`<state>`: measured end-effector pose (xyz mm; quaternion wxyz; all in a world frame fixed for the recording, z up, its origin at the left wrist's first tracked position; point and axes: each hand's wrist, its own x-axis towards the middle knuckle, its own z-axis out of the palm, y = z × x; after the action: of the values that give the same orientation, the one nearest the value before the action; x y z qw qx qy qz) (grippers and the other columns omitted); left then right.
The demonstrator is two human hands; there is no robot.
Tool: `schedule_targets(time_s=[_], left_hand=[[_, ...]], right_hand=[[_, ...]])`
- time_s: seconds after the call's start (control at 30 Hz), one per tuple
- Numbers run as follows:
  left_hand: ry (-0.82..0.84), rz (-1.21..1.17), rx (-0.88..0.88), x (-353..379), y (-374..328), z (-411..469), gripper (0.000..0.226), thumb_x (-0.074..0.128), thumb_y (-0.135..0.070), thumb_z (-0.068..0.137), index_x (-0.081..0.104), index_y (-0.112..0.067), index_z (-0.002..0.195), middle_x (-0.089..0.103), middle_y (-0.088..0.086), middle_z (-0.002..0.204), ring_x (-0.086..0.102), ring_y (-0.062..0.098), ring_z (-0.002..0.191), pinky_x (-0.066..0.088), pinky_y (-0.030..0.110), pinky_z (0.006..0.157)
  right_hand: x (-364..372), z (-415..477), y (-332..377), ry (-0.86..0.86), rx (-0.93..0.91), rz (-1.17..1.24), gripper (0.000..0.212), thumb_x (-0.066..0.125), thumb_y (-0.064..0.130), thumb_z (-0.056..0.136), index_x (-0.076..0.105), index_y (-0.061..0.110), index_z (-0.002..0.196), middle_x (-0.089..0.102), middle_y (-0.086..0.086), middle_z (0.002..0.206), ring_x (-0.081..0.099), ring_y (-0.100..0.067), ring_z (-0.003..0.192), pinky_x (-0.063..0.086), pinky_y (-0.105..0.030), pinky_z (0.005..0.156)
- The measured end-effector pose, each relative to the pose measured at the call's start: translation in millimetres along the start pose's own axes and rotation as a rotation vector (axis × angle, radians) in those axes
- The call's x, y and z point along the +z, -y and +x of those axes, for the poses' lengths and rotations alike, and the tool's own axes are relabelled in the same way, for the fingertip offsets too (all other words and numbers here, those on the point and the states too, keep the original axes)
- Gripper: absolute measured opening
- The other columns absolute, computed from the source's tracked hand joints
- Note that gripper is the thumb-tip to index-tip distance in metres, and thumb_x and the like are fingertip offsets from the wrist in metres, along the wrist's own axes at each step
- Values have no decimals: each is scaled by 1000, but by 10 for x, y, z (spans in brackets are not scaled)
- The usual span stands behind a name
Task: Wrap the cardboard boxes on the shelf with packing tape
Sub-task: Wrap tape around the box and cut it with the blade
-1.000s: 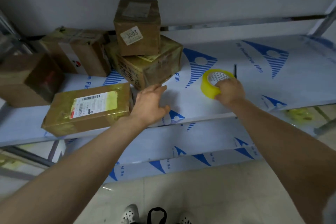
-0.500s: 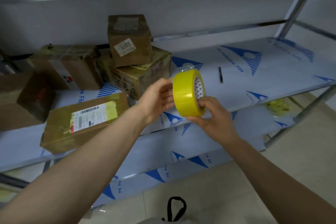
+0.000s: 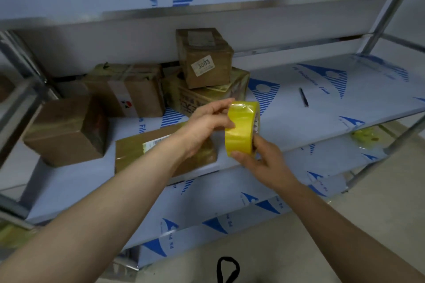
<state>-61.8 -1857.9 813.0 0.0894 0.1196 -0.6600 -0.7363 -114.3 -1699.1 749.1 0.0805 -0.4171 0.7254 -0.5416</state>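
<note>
A yellow roll of packing tape is held upright in front of the middle shelf. My right hand grips the roll from below. My left hand pinches its upper left edge with thumb and fingers. Several brown cardboard boxes sit on the shelf's left half: a flat labelled box partly behind my left forearm, a cube-like box at far left, a taped box behind, and a small box marked 3003 stacked on a larger printed box.
A dark pen lies on the shelf's right half. The shelves are metal, covered in white film with blue logos, with steel posts at the right. Crumpled yellow tape lies on the lower shelf. A black strap loop hangs below.
My right hand lifted the tape roll off the shelf and brought it toward me. My left hand left the flat box and came onto the roll's edge. The view tilted upward.
</note>
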Motion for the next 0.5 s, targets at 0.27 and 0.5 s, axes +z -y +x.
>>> schedule_targets(time_s=[0.27,0.5], left_hand=[[30,283,256,-397,-107,-204,34,71,-1,78,66,-6,111,63,2,110,60,7,102,51,20,86],[-79,273,102,-436,-245,-196,8,67,-6,85,70,-9,78,69,-4,63,65,8,61,56,22,66]], right_hand=[[249,-139,371,58,72,42,15,69,23,82,58,13,83,54,6,69,49,0,61,41,-12,59],[179,-122,770,126,273,378,22,61,33,78,70,20,93,73,-1,90,68,-15,87,56,-29,79]])
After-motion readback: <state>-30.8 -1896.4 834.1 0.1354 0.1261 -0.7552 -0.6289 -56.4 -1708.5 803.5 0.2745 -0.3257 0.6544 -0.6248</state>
